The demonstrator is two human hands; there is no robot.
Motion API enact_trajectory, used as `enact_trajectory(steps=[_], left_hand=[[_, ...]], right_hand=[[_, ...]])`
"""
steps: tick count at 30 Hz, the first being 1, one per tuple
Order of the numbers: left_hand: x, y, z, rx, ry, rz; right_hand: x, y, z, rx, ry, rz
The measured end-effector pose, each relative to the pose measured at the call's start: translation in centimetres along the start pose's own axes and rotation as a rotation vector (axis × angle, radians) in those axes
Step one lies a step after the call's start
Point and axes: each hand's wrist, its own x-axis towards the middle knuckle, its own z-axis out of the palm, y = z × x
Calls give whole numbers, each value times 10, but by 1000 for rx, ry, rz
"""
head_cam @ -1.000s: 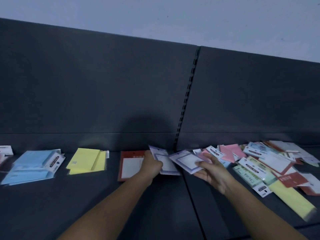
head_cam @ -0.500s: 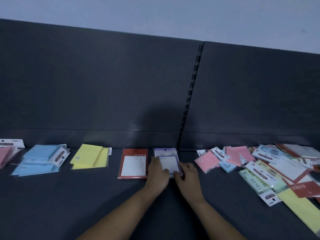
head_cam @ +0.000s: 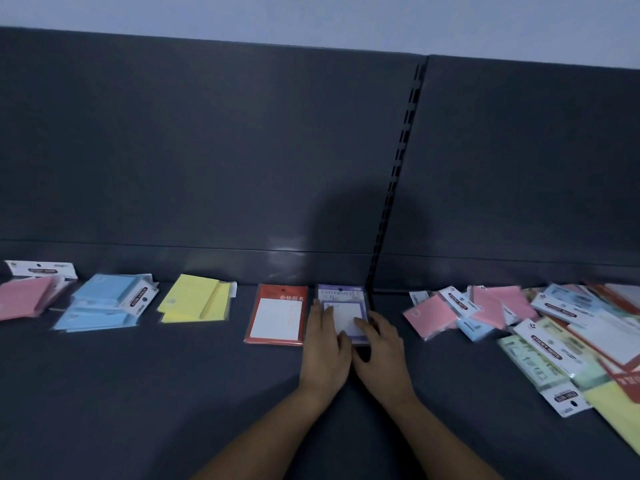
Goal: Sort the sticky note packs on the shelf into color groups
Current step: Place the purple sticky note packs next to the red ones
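Head view: both hands lie flat on the purple pack (head_cam: pixel 343 296), which sits on the shelf (head_cam: pixel 138 393) at the centre, close to the back panel (head_cam: pixel 207 150). The left hand (head_cam: pixel 323 351) rests its straight fingers on the pack's left side. The right hand (head_cam: pixel 381 355) covers its lower right corner, fingers loosely spread. Neither hand is curled round the pack; they only press it down. At 9 o'clock the red pack (head_cam: pixel 277 317) lies just beside it, their edges near or touching; I cannot tell which. Further at 9 come the yellow pack (head_cam: pixel 195 301), blue packs (head_cam: pixel 107 303) and pink packs (head_cam: pixel 24 299), each group apart. At 3 o'clock the unsorted heap (head_cam: pixel 554 323) is loosely piled. The likely slips: lifting the palms could drag the slick wrapper sideways onto the red pack, blurring two groups. A right-hand reach to 3 o'clock could sweep overlapping packs off the front, since the heap spreads toward the 5 o'clock edge. The purple pack's right edge sits by the slotted upright (head_cam: pixel 398 168) and the shelf seam, where a corner might catch. Open room lies at 6 o'clock, a broad bare strip, and between the seam and the heap.
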Motion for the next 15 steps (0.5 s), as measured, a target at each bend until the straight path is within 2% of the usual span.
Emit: enact_trajectory(steps=[4, 7, 10, 15], left_hand=[[2, 1, 0, -35, 3, -6], [0, -4, 2, 66, -3, 36], [-4, -4, 2, 151, 16, 153], [-8, 12, 1, 190, 70, 392]], right_hand=[[-1, -1, -3, 58, -34, -4], [-3, -5, -5, 20, -3, -6], [-7, -10, -9, -44, 69, 21], [-25, -8, -29, 41, 139, 167]])
